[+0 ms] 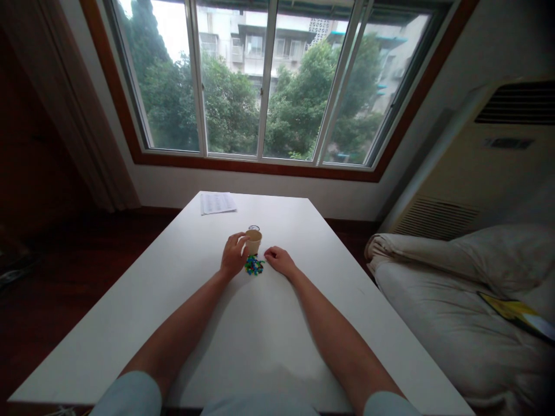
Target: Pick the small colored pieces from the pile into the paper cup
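A tan cup (254, 245) stands upright on the white table (269, 335), its open mouth facing up. My left hand (235, 254) is at the cup's left side, fingers curved around it and thumb against the near side. Just in front of the cup lies a small heap of tiny blue, green and other coloured pieces (254, 266); they are too small to name. To the right of the heap, my right hand (281, 260) rests low over the table with its fingers curled together. Whatever might be between those fingertips is hidden.
Behind the cup is a small round clear object (254, 227), partly hidden. Printed paper sheets (217, 203) lie at the table's far left corner. Right of the table is a bed with pale bedding (416, 300). A window (260, 86) spans the far wall.
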Demonstrator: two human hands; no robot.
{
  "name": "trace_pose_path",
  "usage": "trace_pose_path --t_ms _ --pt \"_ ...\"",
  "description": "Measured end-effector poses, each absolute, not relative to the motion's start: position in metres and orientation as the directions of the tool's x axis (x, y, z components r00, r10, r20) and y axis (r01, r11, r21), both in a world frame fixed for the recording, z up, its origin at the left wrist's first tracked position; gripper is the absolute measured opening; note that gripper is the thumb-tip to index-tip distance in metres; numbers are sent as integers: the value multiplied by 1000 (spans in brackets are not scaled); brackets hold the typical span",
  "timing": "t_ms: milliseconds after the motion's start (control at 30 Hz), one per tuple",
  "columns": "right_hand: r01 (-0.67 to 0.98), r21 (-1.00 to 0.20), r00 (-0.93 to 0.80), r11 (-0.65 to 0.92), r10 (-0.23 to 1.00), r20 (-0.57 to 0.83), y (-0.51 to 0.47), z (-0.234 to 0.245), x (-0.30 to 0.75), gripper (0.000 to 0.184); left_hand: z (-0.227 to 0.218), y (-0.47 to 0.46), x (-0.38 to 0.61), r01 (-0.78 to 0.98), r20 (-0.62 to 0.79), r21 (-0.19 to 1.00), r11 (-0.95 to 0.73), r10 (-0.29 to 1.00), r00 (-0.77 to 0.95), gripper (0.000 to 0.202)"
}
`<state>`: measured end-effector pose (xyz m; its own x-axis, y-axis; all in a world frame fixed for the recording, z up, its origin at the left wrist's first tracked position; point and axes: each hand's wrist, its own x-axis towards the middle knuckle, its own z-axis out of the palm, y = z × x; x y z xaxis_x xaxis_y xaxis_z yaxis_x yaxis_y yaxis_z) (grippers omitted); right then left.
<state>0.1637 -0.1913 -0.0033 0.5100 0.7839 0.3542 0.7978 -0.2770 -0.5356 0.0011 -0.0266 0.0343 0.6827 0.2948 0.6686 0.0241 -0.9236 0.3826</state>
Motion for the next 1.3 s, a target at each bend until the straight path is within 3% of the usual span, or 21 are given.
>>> trace_pose_path --t_ms 133,267,600,800,967,1300 --pt "830 -523 403 -194 857 321 -194 -1 165 20 32 -20 1 51 669 436 -899 361 650 39" --pt "817 -532 416 -222 867 276 -194 -1 164 29 27 -17 3 74 668 487 -870 426 611 38" --pt "860 -472 353 -195 895 274 -192 -3 164 27 16 -6 8 151 526 642 -752 575 627 27" --pt "874 -425 380 -235 876 297 -189 -4 155 17 14 -3 11 332 250 546 -770 527 812 21" --pt "885 -402 383 -232 856 347 -189 -6 153 17 19 -6 8 328 209 467 -821 463 861 22" --pt "876 -437 413 -202 781 468 -184 -11 148 12 18 -4 9 335 177 452 -827 451 875 24"
